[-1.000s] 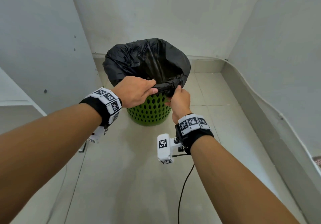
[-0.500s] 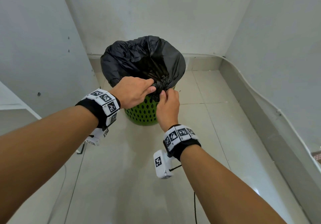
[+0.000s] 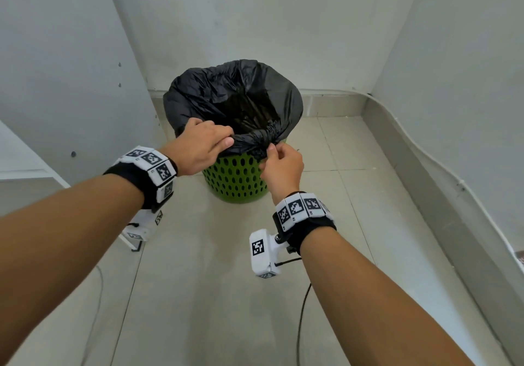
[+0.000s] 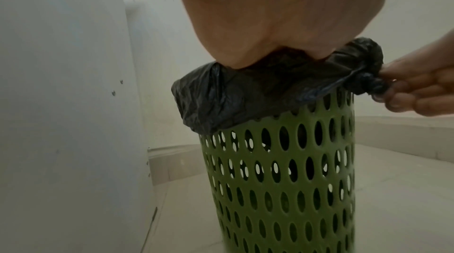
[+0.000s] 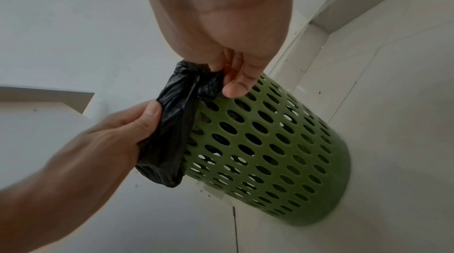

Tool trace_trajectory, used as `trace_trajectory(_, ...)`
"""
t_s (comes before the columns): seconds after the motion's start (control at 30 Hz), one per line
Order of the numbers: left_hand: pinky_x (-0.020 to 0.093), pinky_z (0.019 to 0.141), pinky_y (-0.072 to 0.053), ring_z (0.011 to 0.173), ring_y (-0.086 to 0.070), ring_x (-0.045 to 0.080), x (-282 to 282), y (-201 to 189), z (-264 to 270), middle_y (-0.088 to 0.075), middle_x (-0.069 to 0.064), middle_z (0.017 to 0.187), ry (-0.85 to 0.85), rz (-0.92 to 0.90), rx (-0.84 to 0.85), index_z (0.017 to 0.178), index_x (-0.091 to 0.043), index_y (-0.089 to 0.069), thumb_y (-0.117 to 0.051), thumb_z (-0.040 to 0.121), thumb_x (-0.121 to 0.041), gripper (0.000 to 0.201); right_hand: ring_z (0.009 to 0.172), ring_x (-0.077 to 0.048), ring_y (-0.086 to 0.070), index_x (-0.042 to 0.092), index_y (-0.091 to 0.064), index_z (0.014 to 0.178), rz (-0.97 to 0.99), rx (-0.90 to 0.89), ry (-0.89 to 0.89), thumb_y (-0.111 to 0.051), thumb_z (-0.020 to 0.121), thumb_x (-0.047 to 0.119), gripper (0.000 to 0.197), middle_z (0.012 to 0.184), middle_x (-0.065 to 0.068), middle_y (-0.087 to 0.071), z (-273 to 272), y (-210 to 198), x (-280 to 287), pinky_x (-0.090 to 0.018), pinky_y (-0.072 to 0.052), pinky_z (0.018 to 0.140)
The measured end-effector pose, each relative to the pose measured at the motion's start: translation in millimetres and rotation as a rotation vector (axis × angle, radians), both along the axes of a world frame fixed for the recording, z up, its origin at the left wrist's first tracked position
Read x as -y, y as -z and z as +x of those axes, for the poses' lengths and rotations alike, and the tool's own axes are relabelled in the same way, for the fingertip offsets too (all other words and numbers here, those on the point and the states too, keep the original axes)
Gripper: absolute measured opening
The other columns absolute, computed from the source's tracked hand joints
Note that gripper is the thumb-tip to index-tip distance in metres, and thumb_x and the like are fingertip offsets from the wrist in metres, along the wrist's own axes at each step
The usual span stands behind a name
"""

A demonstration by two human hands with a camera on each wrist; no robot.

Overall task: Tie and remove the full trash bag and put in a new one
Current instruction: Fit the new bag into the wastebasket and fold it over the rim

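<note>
Wearing wristbands (image 3: 303, 208) printed with black-and-white square codes but no readable words, both hands work the near rim of the black trash bag (image 3: 226, 96). The left hand (image 3: 201, 145) grips a gathered fold; the right hand (image 3: 280, 167) pinches a twisted knot (image 4: 368, 82). Beyond them, the bag lines a green perforated bin (image 3: 235, 179) on the tiled floor (image 3: 354, 195), near the corner walls.
</note>
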State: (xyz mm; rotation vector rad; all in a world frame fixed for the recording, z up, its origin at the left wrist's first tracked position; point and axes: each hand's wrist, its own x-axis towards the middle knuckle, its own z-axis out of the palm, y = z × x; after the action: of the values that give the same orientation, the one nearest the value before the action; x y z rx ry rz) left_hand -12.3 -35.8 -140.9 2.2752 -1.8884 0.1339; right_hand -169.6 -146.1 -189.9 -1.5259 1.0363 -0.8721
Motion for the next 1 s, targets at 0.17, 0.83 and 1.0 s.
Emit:
trace_trajectory(0.17,0.042,0.090,-0.031,0.079,-0.045,0.018,-2,6,-5,-0.042,-0.011,0.072,-0.050,-0.041,-0.022,0.087,-0.017,-0.047,-0.031,0.107,-0.030,0.030,0.050,-0.006,-0.059,-0.003,-0.063,0.089,0.119,0.051,-0.100,-0.050,0.104,0.017,0.028,0.075,-0.016,-0.071,-4,-12,-3,-0.033,-0.052,0.056)
trace_trajectory(0.83,0.042,0.090,-0.029,0.082,-0.048,0.020,8,2,-25,-0.045,-0.010,0.074,-0.152,-0.016,-0.008,0.083,-0.021,-0.041,-0.032,0.106,-0.029,0.027,0.074,-0.028,-0.070,0.004,-0.062,0.091,0.757,0.215,0.074,-0.069,0.078,0.000,0.016,0.101,-0.018,-0.070,18,-74,15,-0.028,-0.052,0.050)
trace_trajectory(1.0,0.042,0.091,-0.029,0.083,-0.047,0.019,8,2,-25,-0.043,-0.010,0.075,-0.158,-0.008,-0.016,0.084,-0.021,-0.042,-0.032,0.107,-0.031,0.026,0.063,-0.020,-0.056,0.008,-0.058,0.084,0.808,0.315,-0.003,-0.064,0.092,0.003,0.010,0.081,-0.010,-0.060,13,-69,8,-0.025,-0.044,0.048)
